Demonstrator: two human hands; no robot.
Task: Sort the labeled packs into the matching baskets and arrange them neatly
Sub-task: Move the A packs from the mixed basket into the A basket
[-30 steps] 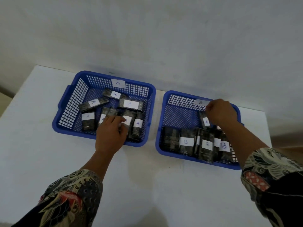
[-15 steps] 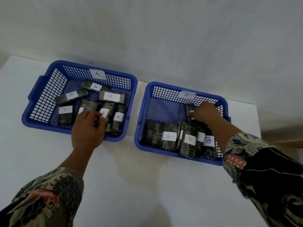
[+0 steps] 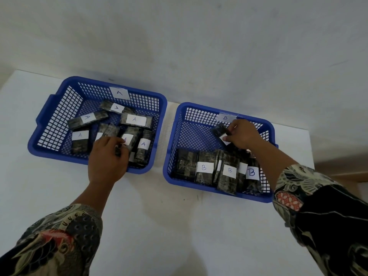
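Packs with white labels lie in two blue baskets on the white table (image 3: 179, 226), and both hands work inside them at once. In basket A (image 3: 65, 100) the packs marked A lie scattered at different angles, so this side is sorted but, in my judgement, not yet neat. The left hand (image 3: 108, 156) reaches over the near rim with its fingers curled on one dark pack (image 3: 111, 130) near the middle, probably to turn it in line with its neighbours; how firmly it holds is hard to see. In basket B (image 3: 266, 126) a row of packs marked B (image 3: 229, 172) stands on edge along the near wall, labels facing the person, which keeps them readable and saves room. The right hand (image 3: 242, 134) pinches a single pack (image 3: 220, 130) above the open floor behind that row. Its label is partly covered by the fingers, so I cannot read the letter. I think it is being lifted out to check or re-place.
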